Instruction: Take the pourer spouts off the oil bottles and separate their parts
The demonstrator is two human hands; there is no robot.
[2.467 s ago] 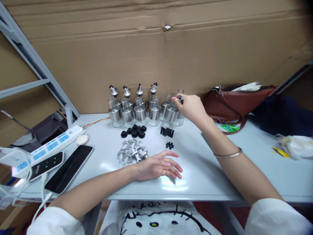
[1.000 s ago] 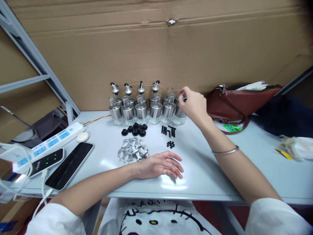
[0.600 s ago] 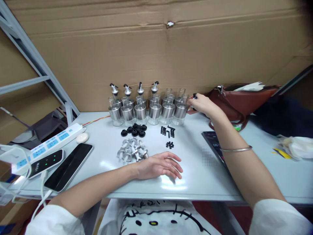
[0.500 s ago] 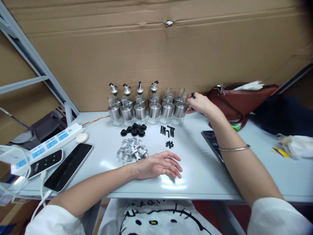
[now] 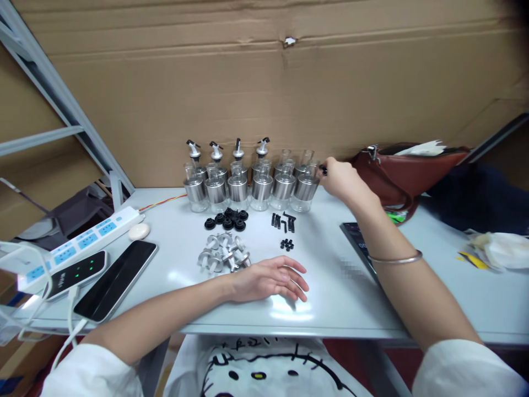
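Observation:
My left hand rests on the table near its front edge, fingers spread and holding nothing. Just beyond it lies a pile of silvery flanged parts. My right hand is at the right end of the bottle rows, its fingers curled beside the front right glass bottle with a steel sleeve. A small black item shows at its fingers, perhaps a ring; what they grip is hidden. Pourer spouts top several back-row bottles. Black stoppers, black levers and tiny black caps lie in front.
To the left are a power strip, a black phone, a power bank and a white round case. Another phone lies under my right forearm. A brown bag stands back right, before the cardboard wall.
My right hand has turned and its fingers have curled in more, beside the rightmost bottles. The left hand stays in place. The view has shifted very slightly.

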